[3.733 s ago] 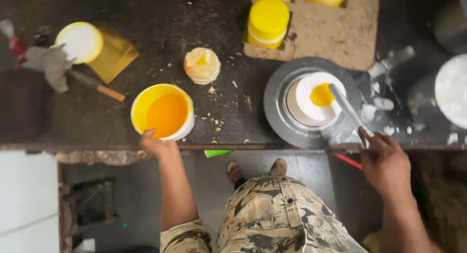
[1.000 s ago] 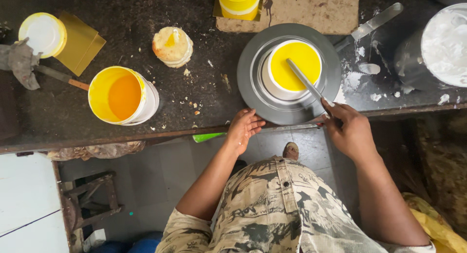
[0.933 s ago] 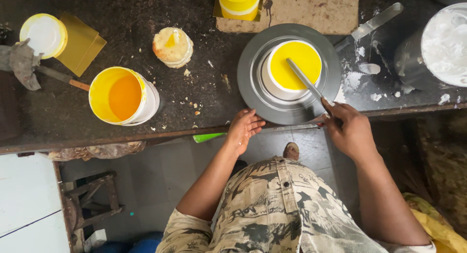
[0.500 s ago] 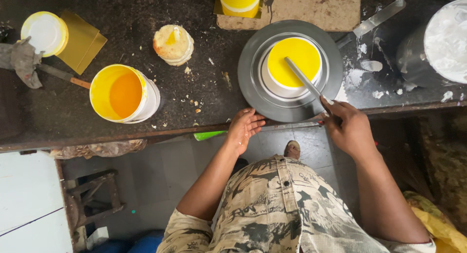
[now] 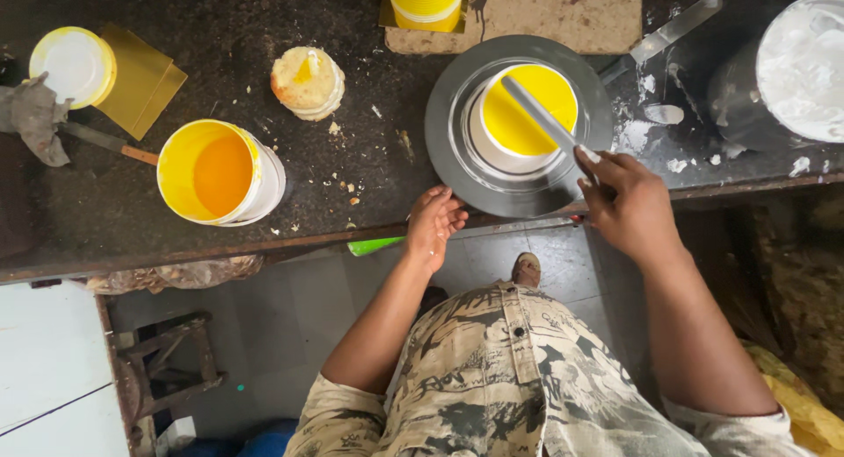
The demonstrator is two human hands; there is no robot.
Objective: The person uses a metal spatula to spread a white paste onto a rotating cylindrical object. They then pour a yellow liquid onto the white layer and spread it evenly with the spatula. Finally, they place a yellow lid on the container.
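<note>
Yellow paste fills white mould point(image 5: 527, 114), centred on grey turntable disc point(image 5: 519, 123) at bench edge; surface seen nearly level, smoothing judged late-stage. Right hand point(image 5: 629, 202) clenched on metal spatula point(image 5: 549, 123), blade laid across paste. Left hand point(image 5: 435, 224) fingers loosely curled, apparently touching disc rim.

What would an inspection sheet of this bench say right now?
Surface: dark bench, speckled with crumbs and white smears.
Job's things: grey disc carrying a white mould filled yellow; blade lying across it.
Clutter: yellow bucket, lidded tub, crusted lump, rag, white pail, trowel.
Grip: right hand holds the blade; left hand touches the disc's rim.
Cables: nothing seen.
Surroundings: tiled floor, stool.
</note>
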